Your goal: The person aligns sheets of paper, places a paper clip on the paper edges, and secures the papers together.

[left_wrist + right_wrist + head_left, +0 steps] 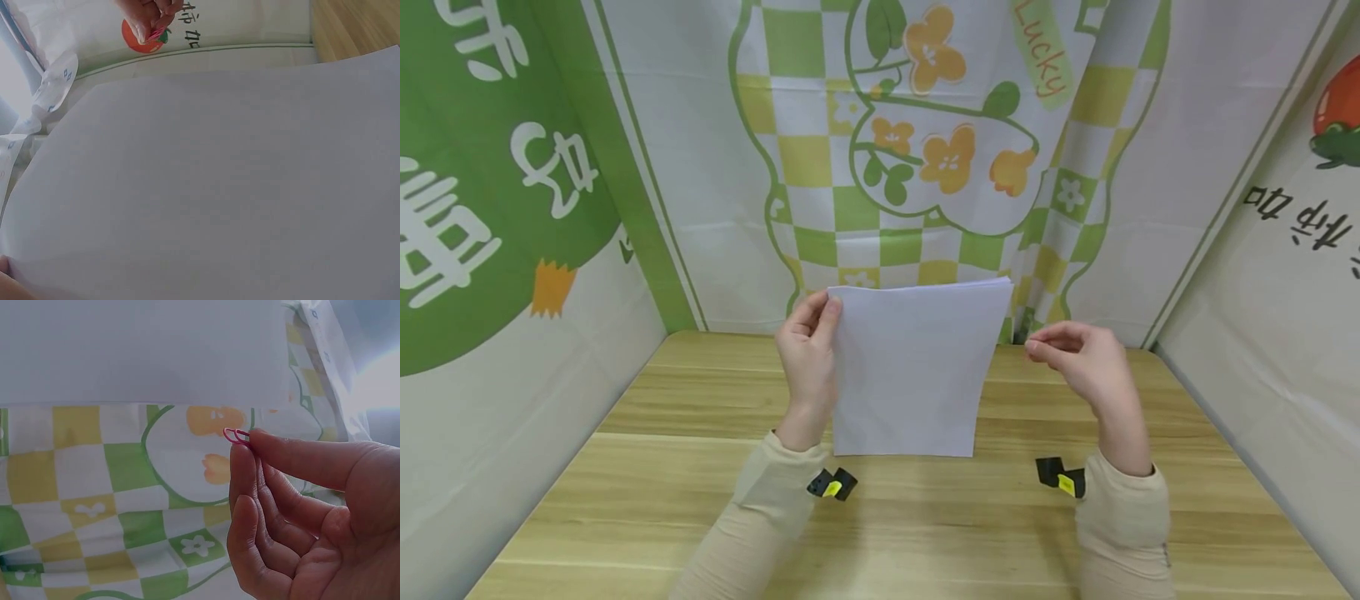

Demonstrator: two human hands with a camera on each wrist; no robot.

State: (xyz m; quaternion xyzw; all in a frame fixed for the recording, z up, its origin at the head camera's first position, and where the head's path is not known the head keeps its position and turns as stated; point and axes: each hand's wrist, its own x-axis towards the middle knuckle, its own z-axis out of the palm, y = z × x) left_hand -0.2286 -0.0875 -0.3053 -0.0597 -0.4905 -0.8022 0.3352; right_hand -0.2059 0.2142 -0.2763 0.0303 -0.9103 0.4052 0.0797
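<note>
My left hand [807, 350] pinches the upper left corner of a small stack of white paper [910, 375], thumb in front. The sheets hang upright over the table, and their edges part slightly at the top right corner. In the left wrist view the paper fills most of the picture, with only a bit of the hand [7, 281] at the lower left. To the right of the paper and apart from it, my right hand [1086, 362] pinches a pink paper clip [234, 435] between thumb and index finger. The clip's looped end sticks out past the fingertips.
The wooden table [662, 483] lies under both arms. Behind it hangs a curtain [808, 158] with green and yellow checks, and printed cloth walls [1247, 275] stand on both sides. A black wrist mount [1060, 477] with a yellow tag juts from each sleeve.
</note>
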